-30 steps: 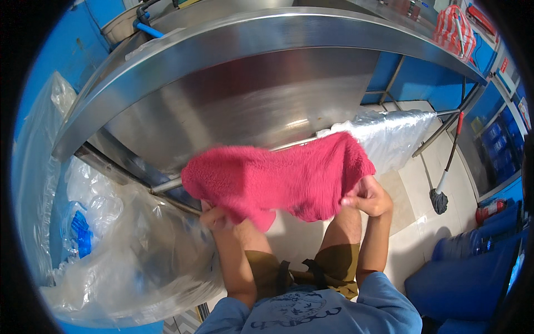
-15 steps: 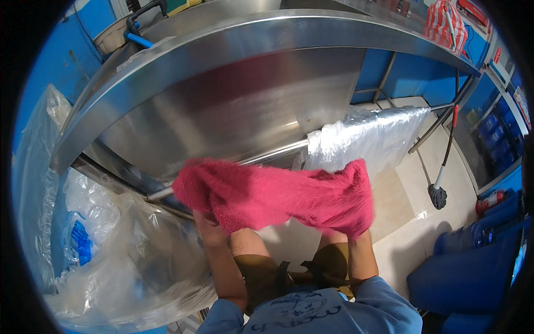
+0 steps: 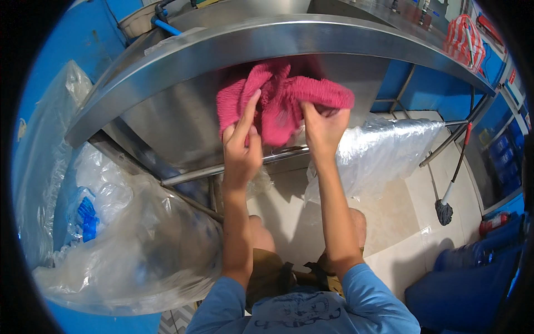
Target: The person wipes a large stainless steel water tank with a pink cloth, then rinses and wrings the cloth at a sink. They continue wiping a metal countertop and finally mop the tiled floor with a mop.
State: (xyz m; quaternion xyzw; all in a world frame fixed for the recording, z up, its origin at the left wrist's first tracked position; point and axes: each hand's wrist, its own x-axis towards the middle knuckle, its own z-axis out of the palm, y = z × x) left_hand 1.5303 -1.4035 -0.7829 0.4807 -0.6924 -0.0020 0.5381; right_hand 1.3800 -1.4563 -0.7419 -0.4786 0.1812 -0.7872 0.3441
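**Hands bunch a pink towel at the steel counter**

Left hand [image 3: 242, 147] grips the pink towel [image 3: 278, 103] with fingers closed, forefinger stretched up along it. Right hand [image 3: 324, 129] clutches its other side. Bunched, the towel hangs before the counter [image 3: 167, 61], above a rail [image 3: 194, 175].

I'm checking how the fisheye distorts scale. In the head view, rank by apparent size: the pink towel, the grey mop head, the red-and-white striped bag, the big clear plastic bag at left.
1. Big clear plastic bag
2. Pink terry towel, held by both hands
3. Red-and-white striped bag and grey mop head: both small, far off near the rim, too unsure to rank.
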